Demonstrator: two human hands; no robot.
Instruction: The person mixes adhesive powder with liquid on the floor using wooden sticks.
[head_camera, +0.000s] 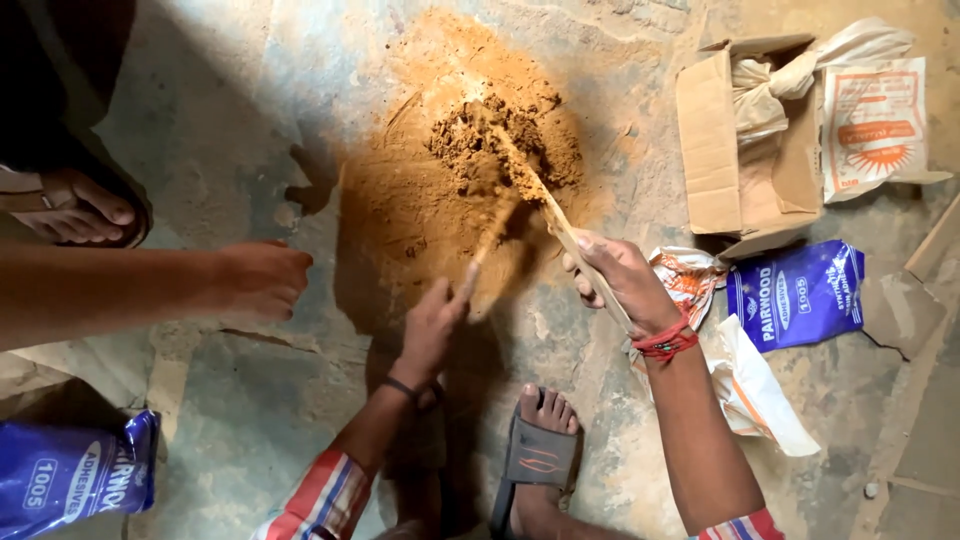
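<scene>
My right hand (615, 275) is clamped around a long flat wooden stick (545, 200), fingers wrapped round its lower part, the far end dug into the clumpy darker middle of the sawdust pile (440, 190). My left hand (430, 320) is closed on a shorter thin stick (490, 245), pinched at its near end, tip resting low on the near side of the same pile. The pile sits on the stone floor (240, 100), orange-brown, loose powder spread wide with a lumpy damp-looking heap toward the top right of it. The two sticks angle up toward the heap, the long one above and right of the short one, close together near my hands. Red thread band (665, 342) on my right wrist, dark band (400, 388) on my left, striped sleeves on both arms. My foot in a dark sandal (538, 455) is planted between my arms, just below the pile. Another person's hand (260, 280) reaches in from the left, loosely curled, near the pile's left edge but not touching it; their sandalled foot (80, 210) is further left. Open cardboard box (745, 150) with crumpled pale bags inside lies to the right, a blue pouch (800, 295) just below it, a white-and-orange bag (740, 380) beside my right forearm, another blue pouch (70, 475) at bottom left.
</scene>
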